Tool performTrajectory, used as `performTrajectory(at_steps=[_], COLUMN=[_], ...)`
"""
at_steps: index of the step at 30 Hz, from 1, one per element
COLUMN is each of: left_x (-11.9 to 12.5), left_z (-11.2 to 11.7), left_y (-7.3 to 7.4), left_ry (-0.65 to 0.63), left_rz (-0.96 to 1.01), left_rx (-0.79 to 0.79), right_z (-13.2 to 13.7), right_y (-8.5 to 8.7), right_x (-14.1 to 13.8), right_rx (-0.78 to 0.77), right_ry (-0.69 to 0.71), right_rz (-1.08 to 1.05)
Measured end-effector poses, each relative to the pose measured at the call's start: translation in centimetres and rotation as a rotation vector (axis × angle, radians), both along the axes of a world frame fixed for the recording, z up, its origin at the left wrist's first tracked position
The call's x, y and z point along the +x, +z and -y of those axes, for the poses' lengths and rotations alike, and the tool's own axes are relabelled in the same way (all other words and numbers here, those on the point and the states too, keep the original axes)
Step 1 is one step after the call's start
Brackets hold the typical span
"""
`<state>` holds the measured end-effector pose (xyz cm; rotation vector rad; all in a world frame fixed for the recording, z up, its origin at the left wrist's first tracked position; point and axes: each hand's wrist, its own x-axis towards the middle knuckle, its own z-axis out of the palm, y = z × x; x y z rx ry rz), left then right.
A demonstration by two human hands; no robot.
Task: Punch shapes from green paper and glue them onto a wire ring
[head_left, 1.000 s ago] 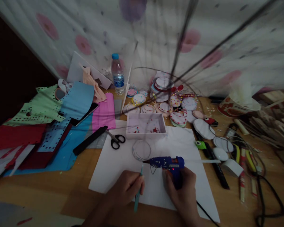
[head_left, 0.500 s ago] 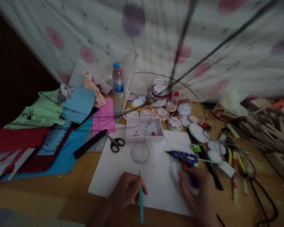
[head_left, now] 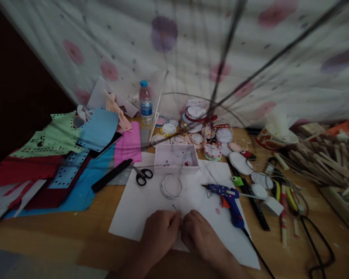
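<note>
My left hand (head_left: pixel 162 229) and my right hand (head_left: pixel 198 232) meet over the front of a white paper sheet (head_left: pixel 128 217), fingers pinched together and knuckles nearly touching. A thin dark tip (head_left: pixel 175 207) pokes out just above them; the rest of what they hold is hidden. Directly beyond lies a clear ring (head_left: pixel 163 190) of thin band or wire. A blue glue gun (head_left: pixel 234 207) with an orange trigger and a lit red light rests on the sheet, right of my right hand. Behind the ring stands a shallow white box (head_left: pixel 176 169) with small red pieces inside.
Black scissors (head_left: pixel 144 177) and a black bar (head_left: pixel 112 176) lie left, beside stacked coloured felt sheets (head_left: pixel 95 130). Decorated round pieces (head_left: pixel 196 138) crowd behind the box, near a water bottle (head_left: pixel 145 102). Pliers (head_left: pixel 276 190), a cable (head_left: pixel 317 244) and wood sticks (head_left: pixel 322 155) fill the right.
My right hand has left the glue gun and moved left to meet my left hand. The slim teal pointed tool, seen earlier in my left hand, no longer shows its teal body.
</note>
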<state>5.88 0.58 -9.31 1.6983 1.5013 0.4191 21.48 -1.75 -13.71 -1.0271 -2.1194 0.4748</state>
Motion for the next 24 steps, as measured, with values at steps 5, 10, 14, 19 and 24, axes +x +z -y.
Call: performTrajectory(at_steps=[5,10,14,19,24], left_x=[-2.3,-3.4,-3.2,-3.1,-3.0], left_z=[0.1,0.6,0.7,0.4,0.3], left_y=[-1.4,-3.8,-4.3,-3.9,-3.9], left_ry=[-0.052,-0.286,-0.326,-0.31,-0.328], left_rz=[-0.093,-0.149,-0.184,-0.203,-0.207], left_rx=[0.469,0.724,0.7,0.652,0.627], right_z=[-0.6,-1.1,-1.3,-1.3,-1.1], right_y=[-0.9,-1.0,-0.8,-0.9,-1.2], right_x=[-0.4,-0.6,-0.5,-0.5,-0.5], right_rx=[-0.219,-0.343,-0.39,-0.413,-0.393], right_ry=[-0.21,-0.312,-0.318,-0.28,-0.263], right_rz=[-0.272,-0.423,-0.443,-0.42,-0.366])
